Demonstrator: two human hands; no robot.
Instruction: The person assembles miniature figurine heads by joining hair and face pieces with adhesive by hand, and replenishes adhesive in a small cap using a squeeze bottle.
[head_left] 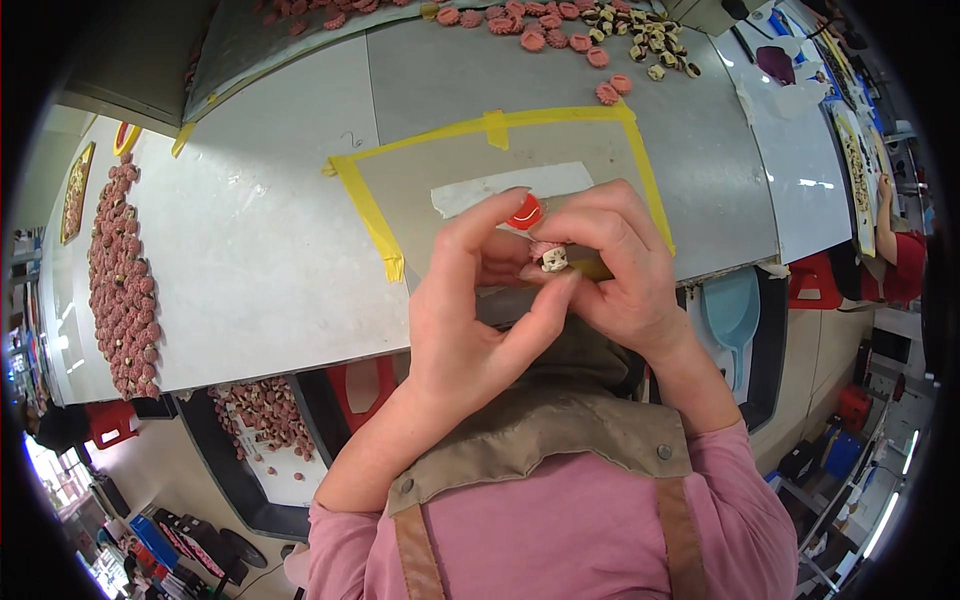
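Observation:
My left hand (465, 310) and my right hand (625, 265) meet over the taped work area, fingers curled in a pinch. Between their fingertips sits a small figure head (554, 260), with a cream face marked in dark lines and a pink, bumpy part (541, 249) against it. Just beyond it, by my left index fingertip, is a shiny red round piece (525, 212) with a white curved line. Fingers hide how that red piece is held. Behind my hands a white strip (460, 196) lies inside the yellow tape border (570, 115).
Pink scalloped pieces (532, 41) and small cream-and-dark pieces (655, 45) lie loose at the back. A long cluster of pink bumpy pieces (122, 290) covers the table's left end. Below the edge are a tray of pieces (265, 420) and a blue scoop (732, 310). Another person (905, 265) sits far right.

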